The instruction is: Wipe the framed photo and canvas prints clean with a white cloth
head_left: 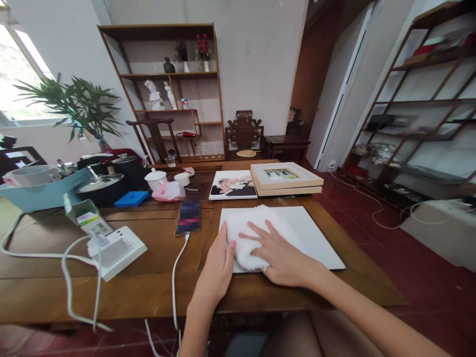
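A folded white towel lies on a flat white board near the front edge of the wooden table. My right hand rests flat on the towel with its fingers spread and stretched out. My left hand lies flat beside it, fingers together, touching the towel's left edge and the board's left side. Neither hand grips anything.
A phone with a white cable lies left of the board. Behind are a photo print and stacked picture frames. At left sit a white power strip, a small carton, pots, cups and a blue tray.
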Demonstrator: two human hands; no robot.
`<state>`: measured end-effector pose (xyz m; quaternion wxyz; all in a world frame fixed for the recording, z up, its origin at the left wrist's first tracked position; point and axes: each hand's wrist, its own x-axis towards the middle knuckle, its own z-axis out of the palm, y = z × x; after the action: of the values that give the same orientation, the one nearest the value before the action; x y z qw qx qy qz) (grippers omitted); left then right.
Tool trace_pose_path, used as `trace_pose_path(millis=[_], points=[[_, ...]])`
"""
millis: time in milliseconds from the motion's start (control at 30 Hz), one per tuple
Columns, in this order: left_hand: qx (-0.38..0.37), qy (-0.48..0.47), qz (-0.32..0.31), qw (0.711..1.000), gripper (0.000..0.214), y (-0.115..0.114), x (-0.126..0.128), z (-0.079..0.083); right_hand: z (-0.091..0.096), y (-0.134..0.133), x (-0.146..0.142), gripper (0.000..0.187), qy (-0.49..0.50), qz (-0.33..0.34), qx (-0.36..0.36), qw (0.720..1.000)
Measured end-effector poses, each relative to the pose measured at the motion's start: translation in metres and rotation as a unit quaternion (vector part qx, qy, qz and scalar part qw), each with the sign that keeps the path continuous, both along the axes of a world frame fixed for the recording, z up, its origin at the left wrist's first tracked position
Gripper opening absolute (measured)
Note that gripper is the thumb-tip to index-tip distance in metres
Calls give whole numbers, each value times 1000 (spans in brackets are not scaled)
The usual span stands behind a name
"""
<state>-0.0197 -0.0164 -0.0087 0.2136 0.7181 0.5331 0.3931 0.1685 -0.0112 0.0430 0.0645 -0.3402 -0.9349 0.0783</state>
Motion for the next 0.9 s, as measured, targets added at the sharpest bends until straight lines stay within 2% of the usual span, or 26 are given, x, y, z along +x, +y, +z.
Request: trace_pose_path(millis=[133, 233, 333, 433, 500, 600, 700, 900], points=[[-9, 7, -2, 1000, 53, -1, -1, 1, 7, -28, 9, 56, -3, 80, -32, 996], [-9, 23, -7, 1000, 51, -2, -1, 2, 13, -36, 20, 66, 3, 108, -62, 992], [7, 51, -12, 999, 46, -1, -1, 1, 17, -32, 34, 55, 11, 69, -77, 995], [28, 81, -17, 996, 41, 1, 0, 1, 15, -14, 44, 37, 25, -18, -76, 997], [34, 96, -16, 995, 39, 2, 0, 1, 11, 3, 44, 34, 36, -73, -74, 994], [30, 116, -16, 993, 40, 3, 1, 0, 3, 32, 30, 39, 38, -120, -48, 991], [32, 124, -20, 992, 40, 4, 0, 0, -2, 56, 1, 46, 28, -142, -22, 989], [50, 120, -31, 991, 39, 5, -2, 0, 0, 75, -50, 48, 45, -42, -18, 998]])
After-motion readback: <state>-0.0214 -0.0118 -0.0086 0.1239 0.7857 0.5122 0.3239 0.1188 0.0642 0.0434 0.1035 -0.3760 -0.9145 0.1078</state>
